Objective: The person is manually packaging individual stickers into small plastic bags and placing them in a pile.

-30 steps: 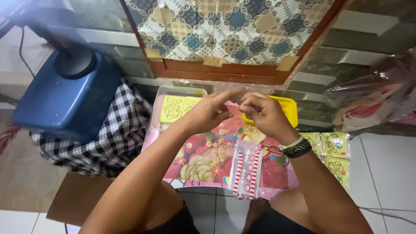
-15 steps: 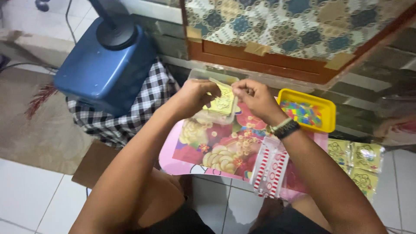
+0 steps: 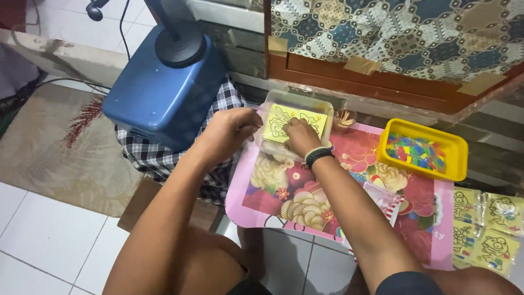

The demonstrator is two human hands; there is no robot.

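Left hand (image 3: 232, 130) gripped the clear rectangular tray's (image 3: 322, 106) rim. Right hand (image 3: 302, 135) pressed fingertips on the yellow picture card (image 3: 311, 117) inside. Yellow tray (image 3: 457, 158) of coloured pieces sat well right on the surface (image 3: 256, 205).

Bare forearms, a black-and-pale banded wristband (image 3: 318, 155) on the right wrist, dark shorts.

Light: even, soft, moderately bright indoor light, slightly warm. Shadows weak and diffuse; a faint one under the left hand (image 3: 226, 131) and forearm on the checked cloth (image 3: 158, 155). Mild sheen on the blue box (image 3: 164, 90) top and on the clear tray (image 3: 295, 123) rim; no harsh glare. White floor tiles (image 3: 49, 240) read bright, not blown out. Centre sharp; slight softness and wide-angle stretch towards the corners. No motion blur visible on the hands.
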